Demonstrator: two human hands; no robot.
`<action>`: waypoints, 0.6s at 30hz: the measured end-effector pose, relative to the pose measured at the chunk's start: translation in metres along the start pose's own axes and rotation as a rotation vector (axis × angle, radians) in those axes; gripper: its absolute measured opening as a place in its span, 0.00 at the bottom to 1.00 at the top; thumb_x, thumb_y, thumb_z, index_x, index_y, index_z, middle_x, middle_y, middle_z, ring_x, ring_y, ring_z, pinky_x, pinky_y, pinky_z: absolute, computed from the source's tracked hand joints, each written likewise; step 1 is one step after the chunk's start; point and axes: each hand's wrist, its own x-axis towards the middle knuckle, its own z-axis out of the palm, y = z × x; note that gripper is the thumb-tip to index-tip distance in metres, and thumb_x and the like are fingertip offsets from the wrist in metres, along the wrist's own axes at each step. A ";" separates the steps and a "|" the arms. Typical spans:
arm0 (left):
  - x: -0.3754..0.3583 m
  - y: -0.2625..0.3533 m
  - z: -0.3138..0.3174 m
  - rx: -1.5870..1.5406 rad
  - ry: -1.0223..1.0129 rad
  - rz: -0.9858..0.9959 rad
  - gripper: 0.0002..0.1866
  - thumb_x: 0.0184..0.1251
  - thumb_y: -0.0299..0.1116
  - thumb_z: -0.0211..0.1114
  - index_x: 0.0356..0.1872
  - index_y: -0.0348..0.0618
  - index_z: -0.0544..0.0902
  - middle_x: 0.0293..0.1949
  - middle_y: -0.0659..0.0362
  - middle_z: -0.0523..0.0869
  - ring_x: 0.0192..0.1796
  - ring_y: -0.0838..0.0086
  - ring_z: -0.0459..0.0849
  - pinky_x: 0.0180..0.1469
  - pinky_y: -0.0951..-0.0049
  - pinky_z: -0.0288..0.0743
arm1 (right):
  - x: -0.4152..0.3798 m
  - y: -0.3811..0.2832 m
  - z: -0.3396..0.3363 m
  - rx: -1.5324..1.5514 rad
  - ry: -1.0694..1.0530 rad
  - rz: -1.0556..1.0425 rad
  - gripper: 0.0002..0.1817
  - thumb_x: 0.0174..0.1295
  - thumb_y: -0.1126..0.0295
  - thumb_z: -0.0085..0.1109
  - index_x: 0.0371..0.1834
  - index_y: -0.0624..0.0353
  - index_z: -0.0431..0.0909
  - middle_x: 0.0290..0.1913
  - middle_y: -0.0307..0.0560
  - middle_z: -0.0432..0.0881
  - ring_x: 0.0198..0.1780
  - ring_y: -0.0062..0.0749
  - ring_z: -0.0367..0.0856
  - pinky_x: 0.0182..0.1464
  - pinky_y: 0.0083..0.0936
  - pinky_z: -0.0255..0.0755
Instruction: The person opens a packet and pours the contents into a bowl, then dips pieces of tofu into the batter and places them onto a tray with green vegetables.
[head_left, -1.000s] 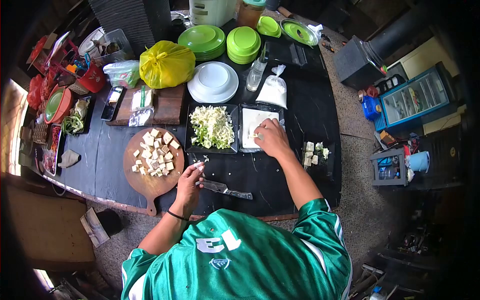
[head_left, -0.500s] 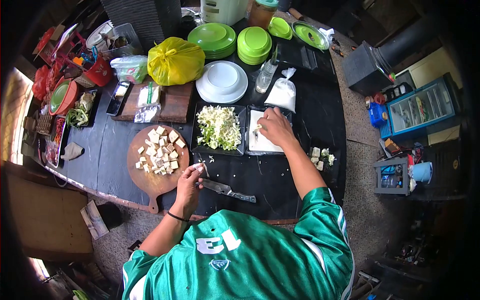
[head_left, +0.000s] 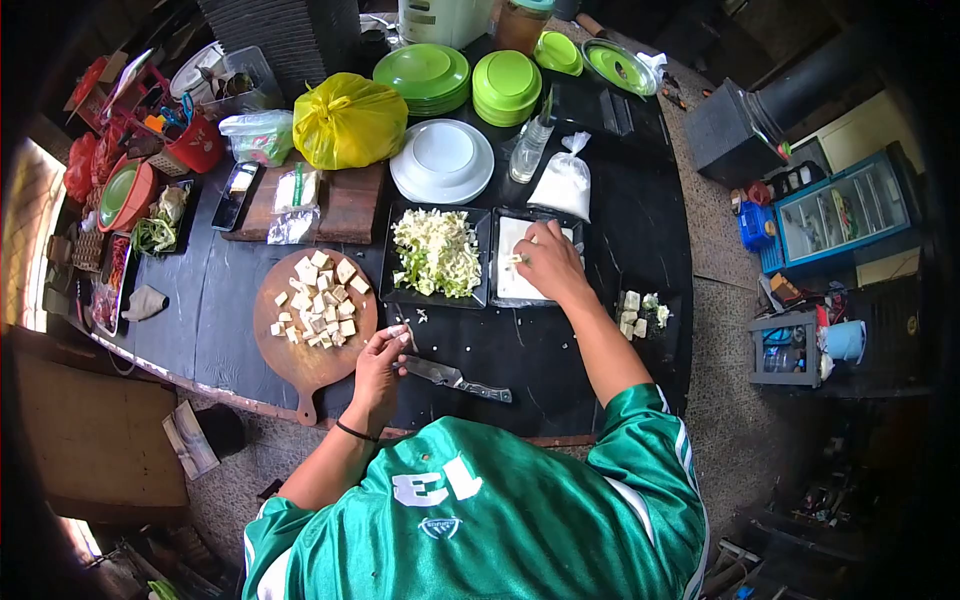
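My right hand is over a black rectangular tray holding a flat layer of white powder or batter. Its fingers are pinched together around a small pale piece flecked with green. Near the board's right edge, my left hand is curled, with whitish fingertips; whatever is between them I cannot make out. The kitchen knife lies beside the left hand, handle pointing right. Cubes of tofu are heaped on the round wooden board. Between the board and the white tray stands a black tray of shredded cabbage.
At the right, a dark plate holds several tofu cubes and some shreds. Behind are a bag of white powder, a clear bottle, white plates, green plates and a yellow plastic bag on a thick wooden block.
My right hand has lowered slightly toward me over the white tray, its fingers more gathered around the small piece. My left hand has stayed almost still.
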 end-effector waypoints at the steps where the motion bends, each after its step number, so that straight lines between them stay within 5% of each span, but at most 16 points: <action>1: 0.000 0.001 0.000 0.001 0.000 -0.004 0.11 0.75 0.34 0.75 0.54 0.50 0.88 0.42 0.74 0.87 0.35 0.90 0.76 0.35 0.86 0.69 | 0.001 -0.002 -0.009 0.000 0.000 -0.001 0.11 0.54 0.67 0.76 0.42 0.51 0.91 0.51 0.40 0.78 0.61 0.41 0.75 0.61 0.40 0.76; 7: -0.001 0.000 0.000 0.011 -0.004 0.006 0.10 0.75 0.34 0.75 0.54 0.50 0.88 0.42 0.74 0.87 0.35 0.90 0.76 0.35 0.86 0.68 | -0.001 -0.003 -0.017 -0.042 -0.083 -0.111 0.11 0.54 0.67 0.75 0.42 0.52 0.91 0.52 0.40 0.79 0.61 0.40 0.76 0.60 0.41 0.76; 12: 0.000 -0.003 0.001 0.020 -0.011 0.030 0.11 0.75 0.34 0.75 0.54 0.49 0.87 0.43 0.73 0.87 0.35 0.90 0.76 0.35 0.86 0.69 | 0.003 0.004 0.018 -0.341 0.179 -0.048 0.10 0.59 0.69 0.68 0.43 0.56 0.89 0.47 0.42 0.81 0.57 0.40 0.77 0.52 0.41 0.75; 18: -0.003 0.001 0.002 0.050 0.000 0.060 0.11 0.75 0.34 0.75 0.53 0.48 0.87 0.43 0.72 0.88 0.36 0.90 0.77 0.36 0.86 0.68 | -0.006 -0.015 0.007 -0.217 0.106 -0.092 0.10 0.59 0.67 0.68 0.41 0.56 0.87 0.47 0.42 0.82 0.57 0.41 0.78 0.56 0.44 0.72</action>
